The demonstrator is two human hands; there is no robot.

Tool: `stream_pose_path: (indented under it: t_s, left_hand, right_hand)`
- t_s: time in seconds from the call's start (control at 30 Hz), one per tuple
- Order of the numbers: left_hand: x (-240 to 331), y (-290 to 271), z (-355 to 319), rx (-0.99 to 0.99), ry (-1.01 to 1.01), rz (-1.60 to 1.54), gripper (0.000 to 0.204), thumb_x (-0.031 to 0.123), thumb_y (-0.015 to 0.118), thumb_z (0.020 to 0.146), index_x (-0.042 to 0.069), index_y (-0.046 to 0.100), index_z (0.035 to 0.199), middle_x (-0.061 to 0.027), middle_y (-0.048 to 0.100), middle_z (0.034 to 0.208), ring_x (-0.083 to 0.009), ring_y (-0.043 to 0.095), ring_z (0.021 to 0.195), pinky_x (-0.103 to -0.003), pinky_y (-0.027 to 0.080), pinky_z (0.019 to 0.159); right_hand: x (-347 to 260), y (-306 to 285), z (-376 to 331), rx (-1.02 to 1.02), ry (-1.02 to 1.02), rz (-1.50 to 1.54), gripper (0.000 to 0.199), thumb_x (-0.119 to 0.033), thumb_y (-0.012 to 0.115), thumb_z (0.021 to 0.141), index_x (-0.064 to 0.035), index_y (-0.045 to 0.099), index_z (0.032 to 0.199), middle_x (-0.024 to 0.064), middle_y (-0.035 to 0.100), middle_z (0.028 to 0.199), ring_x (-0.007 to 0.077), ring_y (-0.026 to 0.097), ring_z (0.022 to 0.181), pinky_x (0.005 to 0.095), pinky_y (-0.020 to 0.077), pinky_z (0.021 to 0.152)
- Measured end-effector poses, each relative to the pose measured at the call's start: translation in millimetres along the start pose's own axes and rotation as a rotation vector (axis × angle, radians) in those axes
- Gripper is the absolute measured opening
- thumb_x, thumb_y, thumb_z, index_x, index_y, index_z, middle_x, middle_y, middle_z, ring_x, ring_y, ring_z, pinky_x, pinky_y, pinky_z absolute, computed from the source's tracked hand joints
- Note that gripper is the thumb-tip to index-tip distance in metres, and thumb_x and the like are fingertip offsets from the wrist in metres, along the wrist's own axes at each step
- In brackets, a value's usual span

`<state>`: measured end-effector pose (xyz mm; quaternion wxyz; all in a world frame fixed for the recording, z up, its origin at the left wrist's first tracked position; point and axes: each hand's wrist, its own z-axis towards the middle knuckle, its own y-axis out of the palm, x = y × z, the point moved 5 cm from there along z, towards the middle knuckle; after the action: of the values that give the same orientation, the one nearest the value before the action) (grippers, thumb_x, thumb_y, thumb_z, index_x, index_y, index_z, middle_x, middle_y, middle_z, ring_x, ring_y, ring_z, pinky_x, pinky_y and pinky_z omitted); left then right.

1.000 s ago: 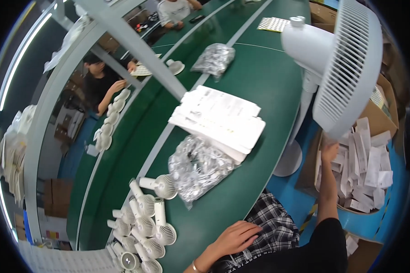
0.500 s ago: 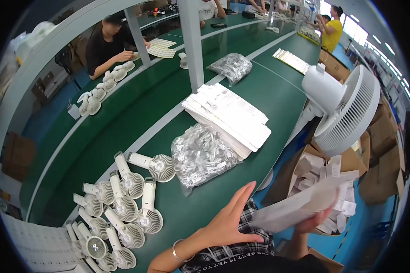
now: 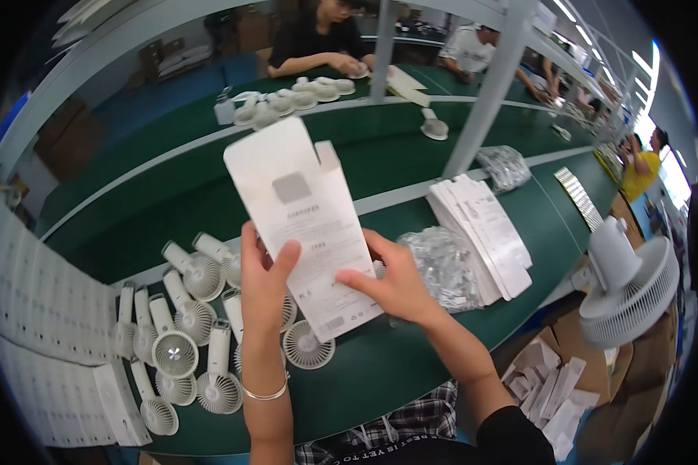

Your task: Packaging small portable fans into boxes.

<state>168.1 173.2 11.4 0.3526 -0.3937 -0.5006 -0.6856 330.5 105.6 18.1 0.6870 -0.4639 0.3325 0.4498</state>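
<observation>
A white printed cardboard box [image 3: 318, 256] is held up in front of me, its top flap raised and a side flap sticking out. My left hand [image 3: 265, 271] grips its left edge, the thumb lying on the printed face. On the right edge, my right hand [image 3: 395, 279] holds the box with the thumb across its lower part. Behind and below it, several white handheld fans [image 3: 198, 277] lie on the green table [image 3: 349, 403]. To the right of my right hand is a clear bag of white cables [image 3: 442, 267], beside a stack of flat white boxes [image 3: 488, 240].
Rows of white boxes [image 3: 39, 294] are stacked at the left. A larger white fan [image 3: 628, 279] stands at the right, above a carton of white boxes [image 3: 551, 387]. Grey posts [image 3: 488, 101] rise from the table. A co-worker in black [image 3: 314, 43] sits across it.
The box has come from the right side, above the carton, to the middle over the table. My left hand, empty and spread before, has taken hold of it. The view has turned left.
</observation>
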Motion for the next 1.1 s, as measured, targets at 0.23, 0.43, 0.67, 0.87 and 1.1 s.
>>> stream_pose_path:
  t_s: [0.23, 0.43, 0.67, 0.87, 1.1]
  left_hand:
    - [8, -22, 14, 0.063, 0.051, 0.152, 0.050, 0.013, 0.076, 0.078, -0.001, 0.047, 0.116, -0.0115, 0.060, 0.108, -0.0173, 0.059, 0.098, -0.029, 0.049, 0.083]
    - [10, -15, 3, -0.017, 0.102, 0.582, 0.055, 0.021, 0.081, 0.071, 0.001, 0.048, 0.110, -0.0180, 0.063, 0.102, -0.0260, 0.064, 0.092, -0.036, 0.050, 0.081]
    - [-1, 15, -10, -0.246, 0.016, 0.692, 0.069, 0.037, 0.079, 0.068, 0.000, 0.042, 0.113, -0.0274, 0.062, 0.098, -0.0416, 0.062, 0.091, -0.044, 0.048, 0.080]
    - [1, 31, -16, -0.358, 0.058, 0.648, 0.075, 0.042, 0.081, 0.067, -0.001, 0.041, 0.113, -0.0266, 0.061, 0.101, -0.0417, 0.061, 0.094, -0.042, 0.047, 0.081]
    - [-15, 30, -13, -0.343, 0.130, 0.617, 0.088, 0.044, 0.084, 0.059, -0.005, 0.037, 0.115, -0.0288, 0.058, 0.097, -0.0451, 0.057, 0.094, -0.045, 0.044, 0.080]
  right_hand:
    - [23, -16, 10, -0.226, -0.006, -0.196, 0.039, -0.021, 0.062, 0.088, 0.0011, 0.058, 0.119, 0.0153, 0.067, 0.102, 0.0227, 0.065, 0.088, 0.0325, 0.0506, 0.081]
    - [103, -125, -33, 0.149, 0.225, -0.922, 0.014, -0.012, 0.061, 0.077, 0.0018, 0.063, 0.078, 0.0229, 0.061, 0.072, 0.0397, 0.060, 0.070, 0.0443, 0.0449, 0.061]
    - [150, -125, -52, -0.113, 0.357, -0.993, 0.009, -0.004, 0.062, 0.069, 0.0027, 0.063, 0.075, 0.0230, 0.062, 0.073, 0.0408, 0.061, 0.073, 0.0459, 0.0471, 0.065]
    - [165, -119, -47, 0.010, 0.262, -0.869, 0.020, 0.004, 0.054, 0.068, 0.0072, 0.061, 0.086, 0.0238, 0.062, 0.075, 0.0377, 0.061, 0.071, 0.0440, 0.0456, 0.064]
    - [249, -156, -49, -0.062, 0.240, -0.887, 0.042, 0.004, 0.057, 0.068, 0.0054, 0.056, 0.110, 0.0251, 0.061, 0.096, 0.0406, 0.058, 0.089, 0.0422, 0.0464, 0.082]
